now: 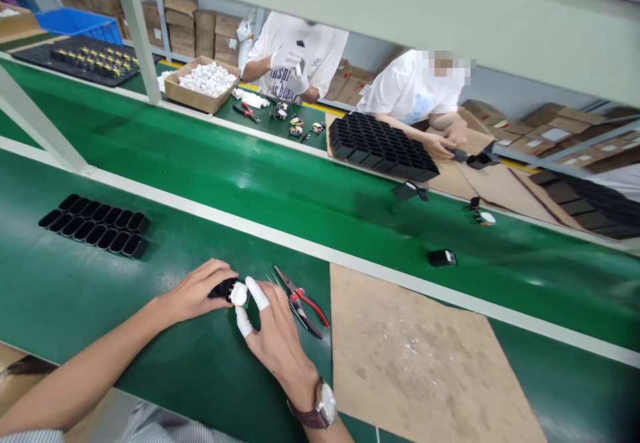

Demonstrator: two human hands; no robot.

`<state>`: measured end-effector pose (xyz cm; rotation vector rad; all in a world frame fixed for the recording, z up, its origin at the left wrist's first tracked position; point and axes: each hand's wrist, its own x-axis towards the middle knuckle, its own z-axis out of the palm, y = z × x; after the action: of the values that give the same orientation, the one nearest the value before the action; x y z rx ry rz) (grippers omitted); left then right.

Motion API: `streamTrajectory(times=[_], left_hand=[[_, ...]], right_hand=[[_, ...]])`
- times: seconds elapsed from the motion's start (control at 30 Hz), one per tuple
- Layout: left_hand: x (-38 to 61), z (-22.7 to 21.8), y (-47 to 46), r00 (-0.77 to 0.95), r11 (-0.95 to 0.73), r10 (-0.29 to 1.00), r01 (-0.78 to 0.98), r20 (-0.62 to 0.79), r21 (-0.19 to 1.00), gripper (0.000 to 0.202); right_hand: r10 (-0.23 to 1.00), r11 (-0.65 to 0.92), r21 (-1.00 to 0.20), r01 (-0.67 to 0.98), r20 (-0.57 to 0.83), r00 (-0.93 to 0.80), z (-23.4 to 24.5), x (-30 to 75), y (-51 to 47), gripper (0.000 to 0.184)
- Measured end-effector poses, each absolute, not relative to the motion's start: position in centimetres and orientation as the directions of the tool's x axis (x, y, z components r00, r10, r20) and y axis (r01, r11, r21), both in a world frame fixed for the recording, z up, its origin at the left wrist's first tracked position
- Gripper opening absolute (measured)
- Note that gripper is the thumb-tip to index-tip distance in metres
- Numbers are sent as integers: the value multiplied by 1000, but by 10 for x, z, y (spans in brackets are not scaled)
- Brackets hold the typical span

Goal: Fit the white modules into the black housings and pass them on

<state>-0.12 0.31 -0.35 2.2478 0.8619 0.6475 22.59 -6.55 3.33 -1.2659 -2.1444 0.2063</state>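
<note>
My left hand is closed around a small black plastic case just above the green bench. At the case's open end sits a small circuit board with a white piece on it; how far it is inside the case I cannot tell. White finger cots cover the thumb and index finger of my right hand, which are pinched about the board's outer side. Red-and-black handled pliers lie beside my right hand, with what look like thin metal tweezers partly behind the fingers.
Two rows of black cases stand at left. A cardboard sheet covers the bench at right. Beyond a white rail, the green belt carries a black case and other parts. Across it, two people handle parts near a black case block.
</note>
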Motion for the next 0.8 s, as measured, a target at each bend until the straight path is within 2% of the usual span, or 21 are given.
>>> streamTrajectory(times=[0.3,0.57,0.8], left_hand=[[-1,-1,2,679,-571,710,401,185,716,45],[0,-2,2,680,-601,699,391,221,697,44],[1,-1,2,682,-616,692,387,237,686,43]], right_hand=[[832,531,-427,732,427,-355,35,225,-62,60],[823,545,-359,758,404,-400,39,220,-59,43],[825,553,-311,773,330,-458,50,219,-57,48]])
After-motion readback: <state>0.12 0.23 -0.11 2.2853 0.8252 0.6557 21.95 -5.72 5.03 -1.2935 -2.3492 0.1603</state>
